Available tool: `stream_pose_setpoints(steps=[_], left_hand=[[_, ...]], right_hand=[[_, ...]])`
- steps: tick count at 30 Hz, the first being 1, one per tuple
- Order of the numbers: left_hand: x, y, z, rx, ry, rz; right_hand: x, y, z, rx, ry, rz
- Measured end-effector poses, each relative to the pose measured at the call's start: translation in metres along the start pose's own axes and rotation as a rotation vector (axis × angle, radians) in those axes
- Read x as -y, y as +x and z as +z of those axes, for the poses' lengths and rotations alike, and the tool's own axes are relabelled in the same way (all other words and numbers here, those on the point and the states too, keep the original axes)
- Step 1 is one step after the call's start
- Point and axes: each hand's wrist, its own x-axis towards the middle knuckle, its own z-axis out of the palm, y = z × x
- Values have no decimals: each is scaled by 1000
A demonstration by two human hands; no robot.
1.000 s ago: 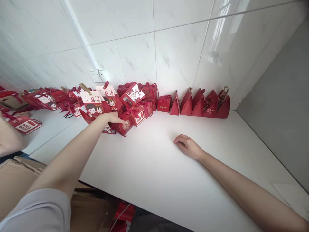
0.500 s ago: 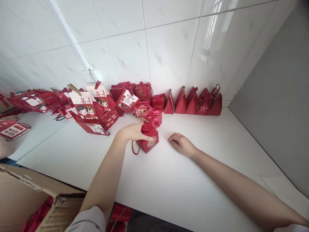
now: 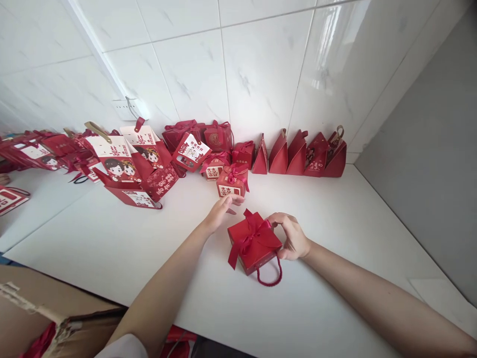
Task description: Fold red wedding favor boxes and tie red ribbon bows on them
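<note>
A small box (image 3: 229, 182) just above the frame's centre shows a red double-happiness character on its white front; the writing on the other cards and bags along the tiled wall is too small to read. The right hand (image 3: 291, 235) grips the right edge of a red ribboned gift box (image 3: 254, 243) at centre frame on the white table (image 3: 335, 278), fingers curled on it. The left hand (image 3: 220, 211) stretches forward, fingers loosely apart, fingertips touching the small box.

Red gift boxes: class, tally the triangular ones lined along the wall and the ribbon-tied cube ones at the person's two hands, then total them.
Triangular boxes: 5
Ribbon-tied cube boxes: 2, one in the right hand, one by the left hand
Total: 7
</note>
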Motion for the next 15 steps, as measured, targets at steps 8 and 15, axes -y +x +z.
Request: stream_pose_setpoints(steps=[8, 15], left_hand=[[-4, -4, 8, 297, -281, -52], [-17, -2, -19, -75, 45, -29]], right_hand=[[-2, 2, -3, 18, -203, 49], [-8, 6, -3, -263, -144, 477]])
